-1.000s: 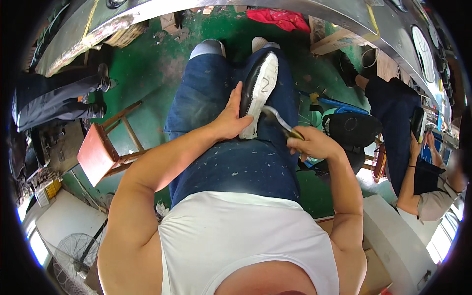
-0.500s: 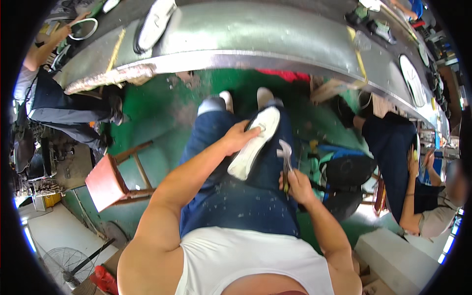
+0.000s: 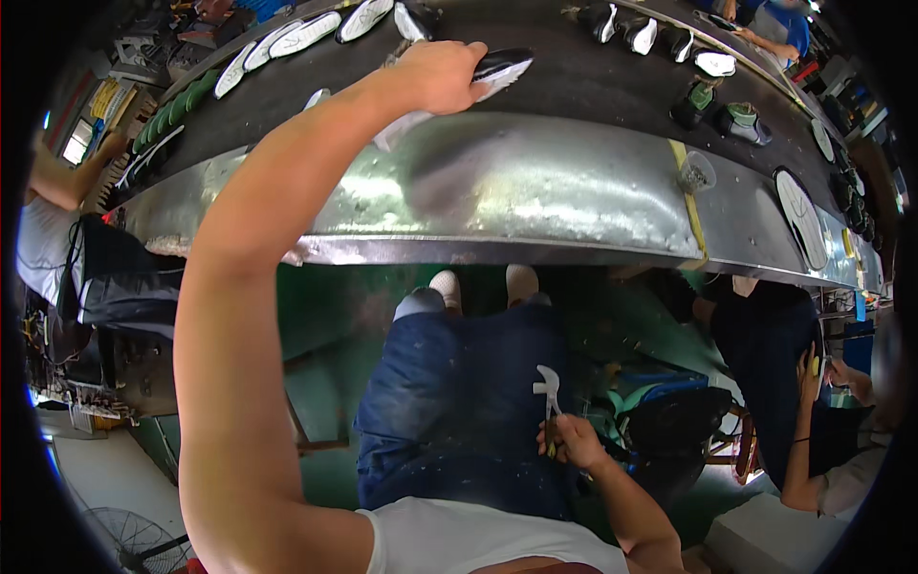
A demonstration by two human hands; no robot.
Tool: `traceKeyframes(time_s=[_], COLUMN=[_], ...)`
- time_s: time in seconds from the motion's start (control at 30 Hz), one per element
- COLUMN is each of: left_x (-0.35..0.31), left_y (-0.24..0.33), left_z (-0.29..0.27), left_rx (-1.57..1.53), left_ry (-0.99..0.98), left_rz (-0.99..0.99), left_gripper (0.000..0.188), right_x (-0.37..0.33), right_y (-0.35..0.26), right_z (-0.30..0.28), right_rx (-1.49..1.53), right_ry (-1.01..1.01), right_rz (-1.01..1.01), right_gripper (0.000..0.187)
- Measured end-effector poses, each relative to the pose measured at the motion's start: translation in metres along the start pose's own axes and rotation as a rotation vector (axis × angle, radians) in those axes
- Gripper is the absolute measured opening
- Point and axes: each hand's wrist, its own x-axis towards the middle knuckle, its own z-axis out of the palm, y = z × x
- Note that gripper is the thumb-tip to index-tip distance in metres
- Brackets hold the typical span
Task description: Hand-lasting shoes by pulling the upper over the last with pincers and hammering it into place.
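Stretched out over the bench, my left hand [image 3: 440, 77] is closed round a black-and-white shoe [image 3: 504, 67], whose pointed end shows past my fingers. A whitish shape [image 3: 395, 129] lies below the wrist; I cannot tell whether it belongs to the same shoe. By my right thigh, my right hand [image 3: 574, 442] grips lasting pliers [image 3: 547, 386] by the handles, their hammer-like metal head pointing up over my lap. No shoe lies on my blue trousers [image 3: 459, 383].
A metal-edged bench [image 3: 574, 182] runs across in front, with a dark belt [image 3: 593, 110] behind. Rows of shoes [image 3: 306, 33] stand along the far side. A small clear cup [image 3: 697, 172] sits near a yellow strip. Co-workers sit left and right; a black bag [image 3: 674, 421] is at my right.
My left hand has gone from the white shoe on my lap forward to the bench. That shoe has left my lap. The right hand still holds the pliers. The view has tilted up.
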Motion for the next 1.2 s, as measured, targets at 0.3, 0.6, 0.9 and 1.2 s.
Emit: traceKeyframes(time_s=[0.3,0.6,0.9,1.2], left_x=[0.059,-0.077,-0.222,-0.34], left_y=[-0.083,-0.269,-0.092,0.16], left_z=[0.141,0.094,0.08,0.184], left_rx=[-0.041,-0.207,-1.95,-1.97], left_ry=[0.067,-0.258,0.079,0.177], left_rz=[-0.105,-0.753,-0.364,-0.379], left_gripper=[0.06,0.057,0.066,0.072], right_x=[0.006,0.012,0.003,-0.035], right_y=[0.003,-0.007,0.004,-0.064], right_z=[-0.01,-0.008,0.011,0.065], right_rx=[0.116,0.09,0.025,-0.554], right_ry=[-0.025,-0.056,0.006,0.025], right_rz=[0.023,0.073,0.041,-0.214], right_gripper=[0.058,0.057,0.056,0.021])
